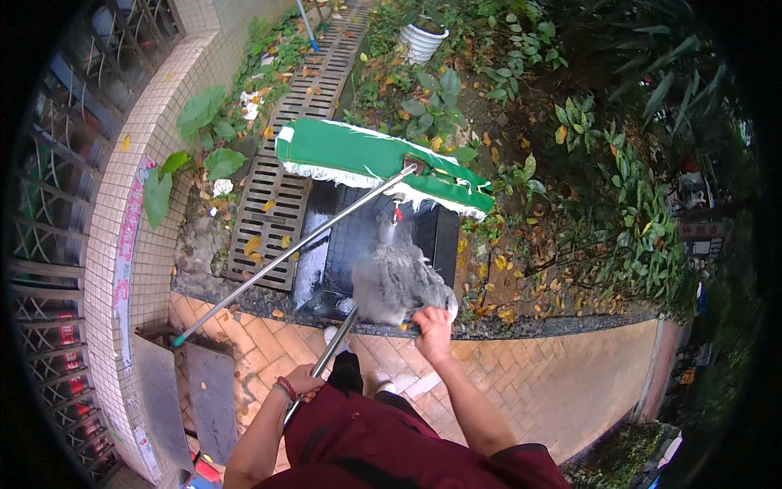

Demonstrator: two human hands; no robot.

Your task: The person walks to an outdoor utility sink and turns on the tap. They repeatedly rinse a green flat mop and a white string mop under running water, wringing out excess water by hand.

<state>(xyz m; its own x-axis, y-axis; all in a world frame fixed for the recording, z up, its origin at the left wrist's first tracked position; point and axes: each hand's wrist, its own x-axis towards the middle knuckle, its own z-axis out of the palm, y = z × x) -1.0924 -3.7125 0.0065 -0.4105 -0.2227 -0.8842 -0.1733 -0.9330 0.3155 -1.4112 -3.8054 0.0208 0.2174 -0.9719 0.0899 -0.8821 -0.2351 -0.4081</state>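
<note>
My left hand [302,384] is wrapped around a metal mop pole [337,342] in front of my body. The pole runs up towards a wet grey mop head [400,281] over a black basin [348,244]. My right hand [434,333] grips the near right edge of that mop head; its fingertips are partly hidden. Water runs from a tap with a red handle [397,215] onto the strands. Across the basin's far side lies a wide green dust mop [354,150] with white fringe. Its thin metal handle [293,247] slants down to the left, untouched by my hands.
A slotted drain grate [272,226] runs along the basin's left. Beyond it stand a tiled wall [116,244] and metal bars [55,269]. Grey panels [211,391] lean at lower left. Plants and a white pot [423,44] fill the far bed; brick paving [537,379] lies underfoot.
</note>
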